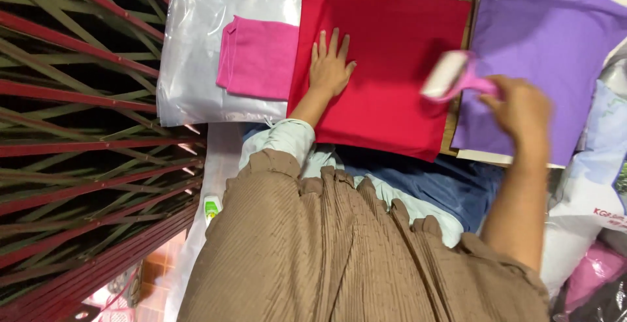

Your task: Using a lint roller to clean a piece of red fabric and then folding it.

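A folded red cloth (392, 54) lies flat in front of me. My left hand (330, 67) rests palm down on its left part, fingers spread. My right hand (519, 110) grips the pink handle of a lint roller (447, 77), whose white roll sits at the cloth's right edge and is blurred by motion. To the right lies a folded purple cloth (548, 48).
A folded pink cloth (258, 57) lies on a clear plastic bag (196, 48) at the left. Red and green metal bars (78, 132) fill the left side. More bags (588, 191) are piled at the right. A small white bottle (211, 208) lies below.
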